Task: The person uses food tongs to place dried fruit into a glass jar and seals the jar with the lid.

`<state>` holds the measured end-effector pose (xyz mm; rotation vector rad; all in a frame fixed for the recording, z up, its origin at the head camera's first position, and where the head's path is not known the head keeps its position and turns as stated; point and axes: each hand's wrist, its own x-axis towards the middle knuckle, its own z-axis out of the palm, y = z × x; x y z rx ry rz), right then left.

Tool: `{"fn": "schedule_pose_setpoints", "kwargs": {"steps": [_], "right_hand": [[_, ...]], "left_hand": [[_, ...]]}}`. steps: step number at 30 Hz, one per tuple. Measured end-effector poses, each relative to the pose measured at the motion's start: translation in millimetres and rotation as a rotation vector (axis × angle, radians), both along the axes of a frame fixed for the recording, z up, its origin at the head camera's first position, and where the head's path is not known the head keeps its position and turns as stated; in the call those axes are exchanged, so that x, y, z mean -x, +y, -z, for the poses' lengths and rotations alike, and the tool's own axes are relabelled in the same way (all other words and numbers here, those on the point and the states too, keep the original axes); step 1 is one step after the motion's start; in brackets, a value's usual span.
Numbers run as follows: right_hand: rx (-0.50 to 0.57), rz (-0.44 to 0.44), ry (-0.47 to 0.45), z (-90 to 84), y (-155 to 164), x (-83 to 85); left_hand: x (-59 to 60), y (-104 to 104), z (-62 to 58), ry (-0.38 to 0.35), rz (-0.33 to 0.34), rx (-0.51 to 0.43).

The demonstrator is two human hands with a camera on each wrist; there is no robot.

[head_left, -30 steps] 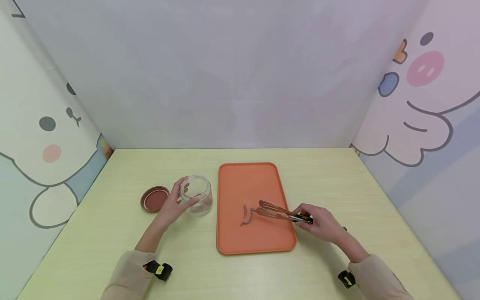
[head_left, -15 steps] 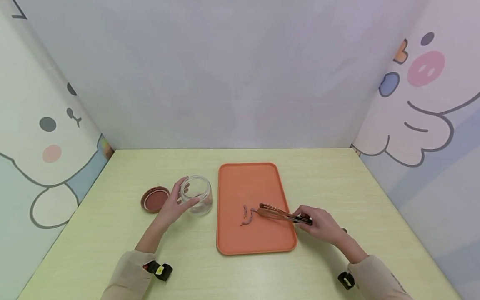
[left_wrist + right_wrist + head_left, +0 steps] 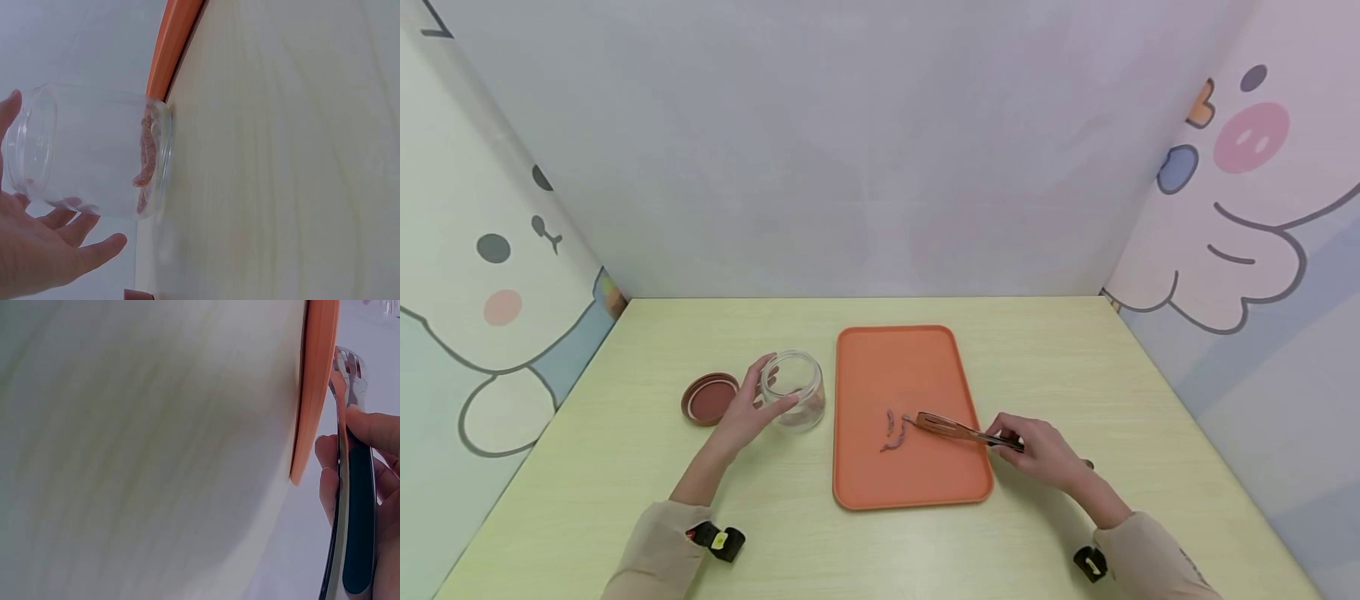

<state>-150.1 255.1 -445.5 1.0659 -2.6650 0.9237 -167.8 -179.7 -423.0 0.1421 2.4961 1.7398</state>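
On the left, my left hand (image 3: 751, 417) holds a clear glass jar (image 3: 807, 410) from its near left side, thumb and fingers spread round it. The jar stands upright and uncapped on the table. Reddish-brown, wrinkled strips (image 3: 147, 153) like dried meat lie on its bottom. My right hand (image 3: 1037, 447) grips metal tongs (image 3: 955, 429) by their dark handles, with the tongs' arms pressed together. Their tips are low over the orange tray (image 3: 895, 358), right at the upper end of a bent, thin brownish strip (image 3: 901, 435). A shorter strip (image 3: 891, 422) lies just left of it.
A reddish-brown round lid (image 3: 710, 400) lies on the table left of the jar, close to my left hand. The tray's raised rim (image 3: 835, 400) runs close beside the jar. A plain wall (image 3: 865, 167) borders the table's far edge.
The tongs' arms have closed together, their upper arm coming down to the lower one. The right hand has shifted slightly downward. Left hand, jar and strips have stayed in place.
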Motion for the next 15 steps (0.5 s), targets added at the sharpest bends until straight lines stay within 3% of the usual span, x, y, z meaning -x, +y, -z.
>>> {"fn": "schedule_pose_setpoints", "kwargs": {"steps": [15], "right_hand": [[0.071, 0.015, 0.067, -3.4, -2.7, 4.0]], "left_hand": [[2.9, -1.2, 3.7, 0.009, -0.009, 0.008]]}}
